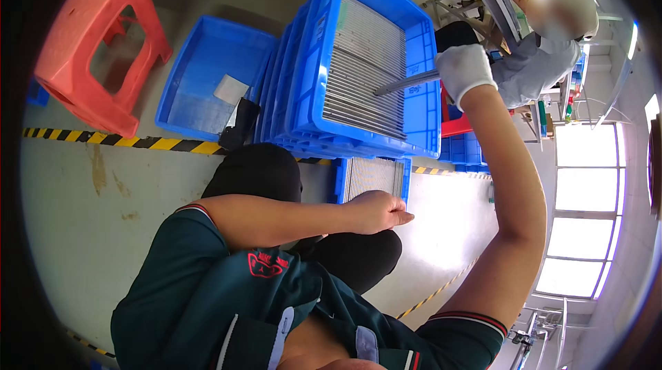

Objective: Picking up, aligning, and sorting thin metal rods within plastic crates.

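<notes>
Nearest, a dark green shirt [179,287] of soft-looking cloth with red-and-white sleeve trim covers the shoulders. The bare left hand [379,213] rests above the lap, fingers curled in; I cannot tell whether it has hold of anything. Just beyond it, a lower blue bin [408,178] shows a ribbed layer of pale, slim rods.

The right hand [469,72], in a white, knitted-looking glove, has its grip closed around the near end of the grey bars [407,83] – straight, narrow, with a dull metallic sheen. They slant over the upper blue bin [422,113], far ends over its contents; whether those touch is unclear. Inside lie silvery rods [362,66], side by side in parallel rows. The smooth plastic bin tops a nested stack.

The step in hand looks like moving bars into or out of this bin – which way, one frame cannot settle. The next move would call for a firm hold and bars kept parallel to the rows.

Farther off are a shallow blue tray [207,53] with a white sheet [230,89], a moulded red plastic stool [76,46] and a co-worker [527,70] in pale clothing.
</notes>
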Demonstrator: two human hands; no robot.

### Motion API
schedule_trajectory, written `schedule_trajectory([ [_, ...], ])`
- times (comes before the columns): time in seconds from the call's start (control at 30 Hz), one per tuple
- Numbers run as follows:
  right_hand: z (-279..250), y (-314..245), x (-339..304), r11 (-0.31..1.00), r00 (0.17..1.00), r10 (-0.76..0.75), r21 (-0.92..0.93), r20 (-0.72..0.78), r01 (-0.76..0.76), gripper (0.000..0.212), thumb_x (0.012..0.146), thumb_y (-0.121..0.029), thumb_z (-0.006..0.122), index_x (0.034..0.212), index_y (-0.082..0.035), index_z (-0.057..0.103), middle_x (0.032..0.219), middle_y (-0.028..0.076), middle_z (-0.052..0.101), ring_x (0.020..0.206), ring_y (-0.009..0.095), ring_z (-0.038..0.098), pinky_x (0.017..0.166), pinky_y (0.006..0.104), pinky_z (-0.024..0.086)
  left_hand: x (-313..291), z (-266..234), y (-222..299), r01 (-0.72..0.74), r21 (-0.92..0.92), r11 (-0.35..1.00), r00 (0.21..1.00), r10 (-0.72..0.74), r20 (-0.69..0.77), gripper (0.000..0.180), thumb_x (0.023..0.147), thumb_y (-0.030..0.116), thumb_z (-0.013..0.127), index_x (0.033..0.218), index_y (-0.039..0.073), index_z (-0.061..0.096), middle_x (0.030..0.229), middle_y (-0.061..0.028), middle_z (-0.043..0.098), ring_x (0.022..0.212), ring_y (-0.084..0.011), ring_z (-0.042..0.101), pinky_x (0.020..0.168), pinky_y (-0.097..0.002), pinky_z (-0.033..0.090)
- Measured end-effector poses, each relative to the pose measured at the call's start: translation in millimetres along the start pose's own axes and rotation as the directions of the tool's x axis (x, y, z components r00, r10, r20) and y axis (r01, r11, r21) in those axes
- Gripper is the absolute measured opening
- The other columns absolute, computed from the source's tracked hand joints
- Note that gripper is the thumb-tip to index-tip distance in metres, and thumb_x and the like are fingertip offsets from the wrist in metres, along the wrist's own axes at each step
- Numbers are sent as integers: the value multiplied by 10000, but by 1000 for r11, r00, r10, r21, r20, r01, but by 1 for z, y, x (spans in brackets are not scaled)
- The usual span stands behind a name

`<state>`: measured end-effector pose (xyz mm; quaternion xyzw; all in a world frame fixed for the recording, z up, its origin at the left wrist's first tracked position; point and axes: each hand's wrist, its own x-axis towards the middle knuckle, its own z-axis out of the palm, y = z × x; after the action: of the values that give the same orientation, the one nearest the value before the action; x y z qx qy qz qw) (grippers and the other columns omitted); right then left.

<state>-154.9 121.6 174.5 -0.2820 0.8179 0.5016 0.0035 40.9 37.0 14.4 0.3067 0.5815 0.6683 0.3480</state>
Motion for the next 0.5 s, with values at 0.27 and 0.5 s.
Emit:
schedule_trajectory([
  [0.27, -11, 2, -27, 998, 974, 51, 34, 219, -60, 153, 829, -250, 583, 829, -110, 643, 757, 112, 658, 747, 282, 654, 652, 388, 508, 4, 0, -5, -52, 54, 997, 996, 56, -63, 415, 900, 412, 523, 936, 19, 650, 797, -135, 658, 764, -259, 631, 703, -358, 466],
  [0.5, 40, -49, -111, 702, 826, 428, 441, 367, -560, 371, 812, -462, 594, 872, -99, 648, 793, 130, 659, 817, 306, 638, 682, 398, 494, 13, -2, -12, -96, 83, 992, 987, 106, -121, 345, 902, 358, 540, 810, 34, 613, 666, -45, 607, 605, -125, 554, 596, -284, 449],
])
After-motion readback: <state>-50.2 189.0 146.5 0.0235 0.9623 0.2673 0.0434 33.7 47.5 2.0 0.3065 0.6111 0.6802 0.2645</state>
